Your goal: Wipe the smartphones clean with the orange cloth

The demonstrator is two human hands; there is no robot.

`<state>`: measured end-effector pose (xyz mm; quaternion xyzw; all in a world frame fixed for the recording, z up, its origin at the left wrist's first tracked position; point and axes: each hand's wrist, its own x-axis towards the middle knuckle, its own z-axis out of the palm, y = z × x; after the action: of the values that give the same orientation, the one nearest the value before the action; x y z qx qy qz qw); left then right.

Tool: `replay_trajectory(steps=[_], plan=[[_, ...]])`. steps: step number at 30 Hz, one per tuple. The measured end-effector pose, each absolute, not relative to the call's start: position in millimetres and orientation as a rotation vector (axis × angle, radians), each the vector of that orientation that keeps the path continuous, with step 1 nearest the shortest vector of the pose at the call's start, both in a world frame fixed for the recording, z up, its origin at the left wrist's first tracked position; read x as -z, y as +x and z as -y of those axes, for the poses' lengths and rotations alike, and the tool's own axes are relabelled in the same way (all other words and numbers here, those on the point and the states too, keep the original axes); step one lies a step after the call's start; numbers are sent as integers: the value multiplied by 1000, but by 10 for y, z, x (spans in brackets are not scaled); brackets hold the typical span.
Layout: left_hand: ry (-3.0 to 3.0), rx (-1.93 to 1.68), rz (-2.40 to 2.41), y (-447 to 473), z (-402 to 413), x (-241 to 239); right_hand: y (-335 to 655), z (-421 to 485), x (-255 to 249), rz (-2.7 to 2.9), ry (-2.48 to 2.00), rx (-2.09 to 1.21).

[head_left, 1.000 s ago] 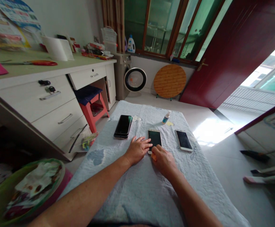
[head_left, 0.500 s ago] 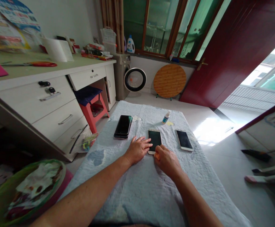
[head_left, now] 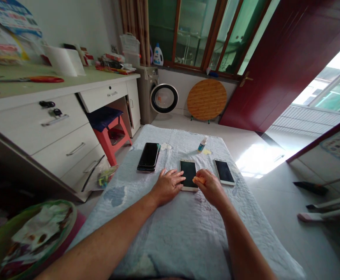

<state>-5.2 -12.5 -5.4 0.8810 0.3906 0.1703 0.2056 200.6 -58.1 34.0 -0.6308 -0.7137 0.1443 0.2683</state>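
A smartphone with a dark screen and light frame [head_left: 188, 171] lies face up on the cloth-covered table [head_left: 170, 233]. My left hand [head_left: 167, 186] is flat with its fingers spread, the fingertips on the phone's left edge. At the phone's right edge, my right hand [head_left: 211, 185] is closed on a small orange cloth [head_left: 199, 180]. A second white phone [head_left: 224, 172] rests to the right. Left of my hands, several black phones appear stacked [head_left: 149, 156]. Behind the middle phone stands a small spray bottle [head_left: 201, 144] with a blue label.
On the left is a white desk [head_left: 61, 116] with drawers, and a red stool [head_left: 111, 134] beside it. A basin of crumpled tissues [head_left: 70, 229] sits at the lower left. Beyond the table are a washing machine [head_left: 148, 93] and a round wooden board [head_left: 206, 100].
My right hand has moved up and outward along the phone's right side with the orange cloth. My left hand stays at the left edge. The whole view has shifted slightly.
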Motion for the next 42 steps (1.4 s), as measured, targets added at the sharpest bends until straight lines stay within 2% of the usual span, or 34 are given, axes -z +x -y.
replay_trajectory(steps=[5, 15, 22, 33, 37, 42], plan=[[2456, -512, -1036, -78, 146, 11, 1948, 512, -178, 2011, -1683, -403], [2489, -511, -1026, -80, 120, 74, 2002, 626, -358, 2141, -1503, -710], [2494, -494, -1019, -77, 117, 47, 1997, 449, -226, 2059, -1655, -485], [2509, -559, -1055, -76, 128, 66, 2026, -383, -102, 2055, -1818, -126], [2495, -588, -1045, -75, 124, 69, 1945, -406, -110, 2053, -1795, -146], [2451, -635, -1067, -66, 131, 94, 1826, -67, -165, 2202, -1579, -326]])
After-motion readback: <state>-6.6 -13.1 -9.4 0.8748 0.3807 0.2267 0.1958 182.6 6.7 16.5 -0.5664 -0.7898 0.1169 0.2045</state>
